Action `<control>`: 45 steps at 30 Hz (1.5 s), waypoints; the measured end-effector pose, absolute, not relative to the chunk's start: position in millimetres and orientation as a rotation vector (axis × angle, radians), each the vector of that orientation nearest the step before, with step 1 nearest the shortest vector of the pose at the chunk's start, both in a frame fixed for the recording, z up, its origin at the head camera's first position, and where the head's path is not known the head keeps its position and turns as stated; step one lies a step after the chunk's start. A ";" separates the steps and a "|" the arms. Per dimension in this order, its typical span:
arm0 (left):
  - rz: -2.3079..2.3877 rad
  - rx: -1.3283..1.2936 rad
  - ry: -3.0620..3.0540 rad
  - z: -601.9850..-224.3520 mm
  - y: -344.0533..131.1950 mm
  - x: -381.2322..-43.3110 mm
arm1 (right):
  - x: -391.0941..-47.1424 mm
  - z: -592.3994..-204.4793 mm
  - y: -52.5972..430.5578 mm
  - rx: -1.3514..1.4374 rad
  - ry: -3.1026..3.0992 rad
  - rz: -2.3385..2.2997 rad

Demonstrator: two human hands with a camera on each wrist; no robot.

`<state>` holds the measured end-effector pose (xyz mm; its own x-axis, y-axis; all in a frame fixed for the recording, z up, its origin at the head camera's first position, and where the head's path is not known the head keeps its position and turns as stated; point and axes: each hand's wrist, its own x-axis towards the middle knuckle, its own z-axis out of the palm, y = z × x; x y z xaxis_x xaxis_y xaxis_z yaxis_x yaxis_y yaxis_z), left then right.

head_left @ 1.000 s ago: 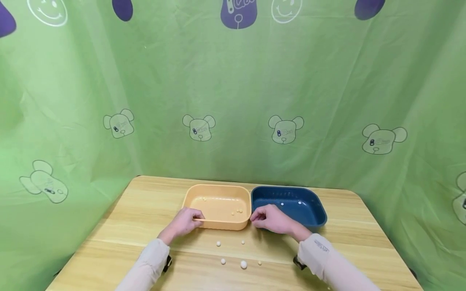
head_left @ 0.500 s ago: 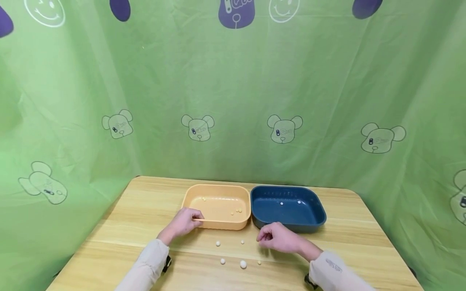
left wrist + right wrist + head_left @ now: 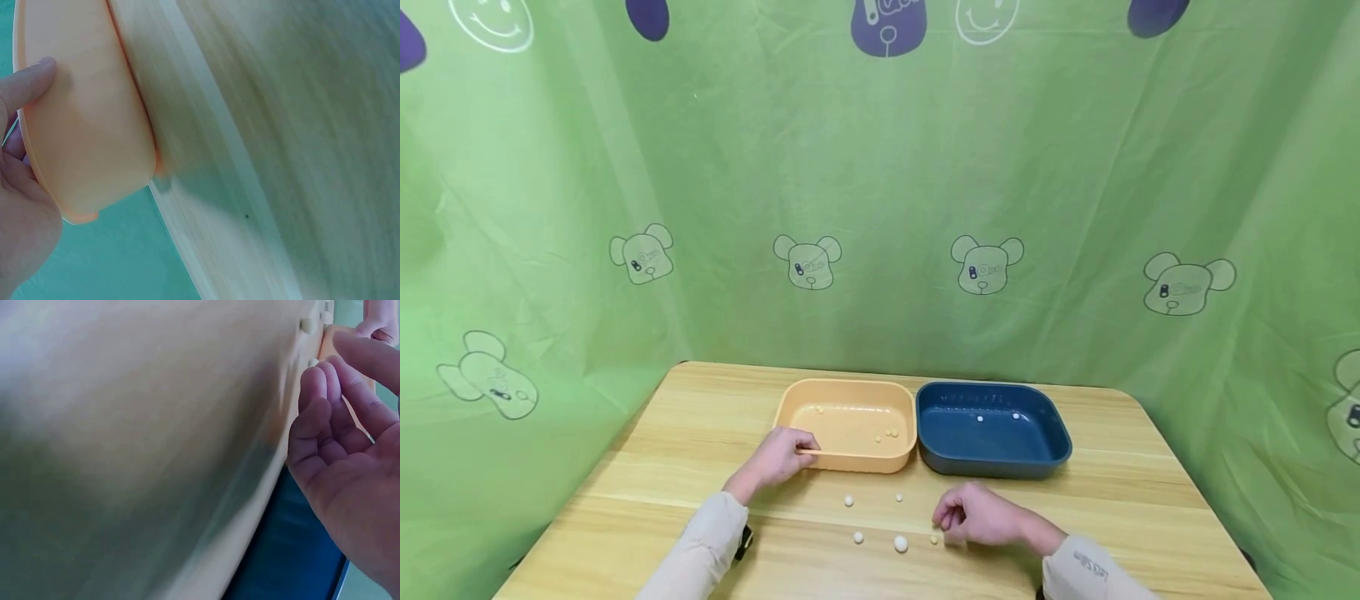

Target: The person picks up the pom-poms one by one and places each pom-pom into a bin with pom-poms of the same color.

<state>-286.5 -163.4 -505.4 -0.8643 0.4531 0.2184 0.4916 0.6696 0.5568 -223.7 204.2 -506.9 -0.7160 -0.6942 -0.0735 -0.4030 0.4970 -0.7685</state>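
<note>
My left hand (image 3: 778,454) grips the near rim of an orange plastic tray (image 3: 865,463), its thumb on the outer wall in the left wrist view. Over the table, my right hand (image 3: 985,512) holds nothing. Its fingers are loosely curled, and a gap shows between thumb and index finger in the right wrist view. Just beside those fingertips lies a small yellowish ball (image 3: 934,540). A larger white ball (image 3: 901,544) is to its left. Smaller white balls (image 3: 858,537) lie about the table in front of the orange tray.
A dark blue tray (image 3: 992,468) stands right beside the orange one and holds two white balls (image 3: 980,419). Several tiny yellowish balls (image 3: 892,433) are in the orange tray. Behind the wooden table (image 3: 715,400) hangs a green curtain (image 3: 887,183).
My right hand has drawn back from the blue tray's near left corner toward me, down to the small yellowish ball. The left hand has stayed on the orange tray's rim.
</note>
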 end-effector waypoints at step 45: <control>-0.954 -0.798 -2.806 -501.6 -162.7 -283.6 | -218.7 -513.5 192.5 -1.155 2.494 -0.855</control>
<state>-283.6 -162.7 -501.6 -0.8623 0.4523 0.2278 0.4975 0.6720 0.5486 -218.7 192.5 -513.5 -0.6492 -0.7605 0.0087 -0.6059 0.5102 -0.6103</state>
